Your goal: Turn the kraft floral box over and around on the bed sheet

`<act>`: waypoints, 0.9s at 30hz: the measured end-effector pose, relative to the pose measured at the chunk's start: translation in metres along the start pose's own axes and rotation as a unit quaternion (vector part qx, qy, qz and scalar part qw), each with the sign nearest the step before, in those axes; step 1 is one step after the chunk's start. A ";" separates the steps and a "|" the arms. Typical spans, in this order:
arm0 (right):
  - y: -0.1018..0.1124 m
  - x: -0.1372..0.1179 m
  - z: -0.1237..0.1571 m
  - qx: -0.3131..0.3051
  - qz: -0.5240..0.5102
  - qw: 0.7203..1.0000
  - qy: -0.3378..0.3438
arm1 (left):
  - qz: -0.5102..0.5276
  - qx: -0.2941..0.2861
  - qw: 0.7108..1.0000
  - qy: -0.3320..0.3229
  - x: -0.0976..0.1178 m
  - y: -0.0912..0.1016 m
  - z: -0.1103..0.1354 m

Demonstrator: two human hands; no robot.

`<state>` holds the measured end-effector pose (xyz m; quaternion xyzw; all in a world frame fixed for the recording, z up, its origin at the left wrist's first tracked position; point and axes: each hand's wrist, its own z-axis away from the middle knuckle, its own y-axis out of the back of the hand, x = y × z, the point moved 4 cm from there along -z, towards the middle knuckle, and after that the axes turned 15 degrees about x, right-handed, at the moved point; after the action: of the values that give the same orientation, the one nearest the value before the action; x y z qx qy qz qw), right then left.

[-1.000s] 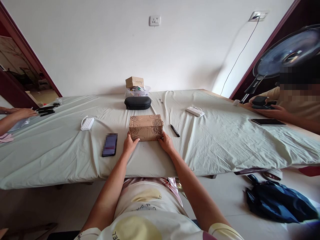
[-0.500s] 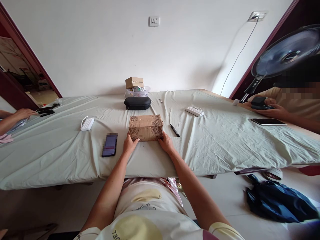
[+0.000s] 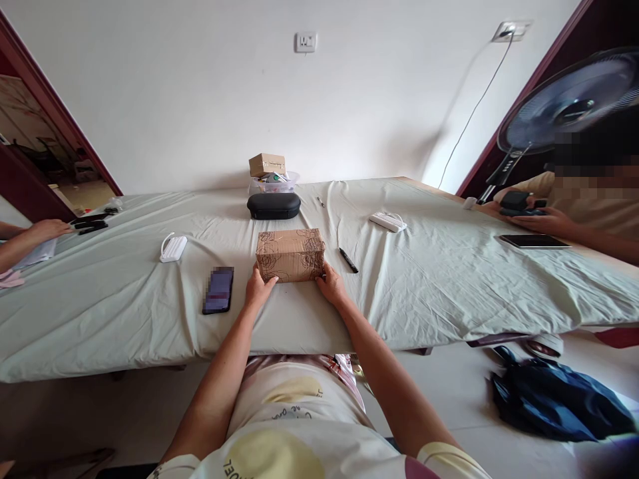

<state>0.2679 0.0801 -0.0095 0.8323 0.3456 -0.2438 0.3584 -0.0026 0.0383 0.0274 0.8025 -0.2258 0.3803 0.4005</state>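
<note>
A brown cardboard box (image 3: 290,253) printed with flower outlines rests on the pale green sheet over the table (image 3: 429,279), straight in front of me. My left hand (image 3: 258,288) presses against its near left corner, fingers curled up along the side. My right hand (image 3: 331,284) is set against the near right corner in the same way. Both hands grip the box from the near side. The box sits flat on the cloth.
A dark phone (image 3: 218,290) lies left of the box and a black pen (image 3: 348,260) right of it. Behind are a black case (image 3: 273,205), a small box (image 3: 267,163) on a clear tub, and two white devices (image 3: 173,248). Other people's hands show at both table ends.
</note>
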 end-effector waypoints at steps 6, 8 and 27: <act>-0.002 0.000 0.000 0.003 -0.004 1.000 -0.002 | 0.001 0.000 1.000 0.001 0.000 0.000 0.000; -0.002 0.001 0.000 0.007 -0.006 1.000 0.003 | -0.003 -0.001 1.000 0.005 0.000 0.000 0.000; -0.001 0.000 0.000 0.000 -0.019 1.000 -0.002 | -0.016 -0.010 1.000 0.004 0.002 0.002 0.000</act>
<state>0.2671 0.0802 -0.0098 0.8253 0.3601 -0.2525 0.3543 -0.0028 0.0373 0.0302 0.8006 -0.2156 0.3746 0.4151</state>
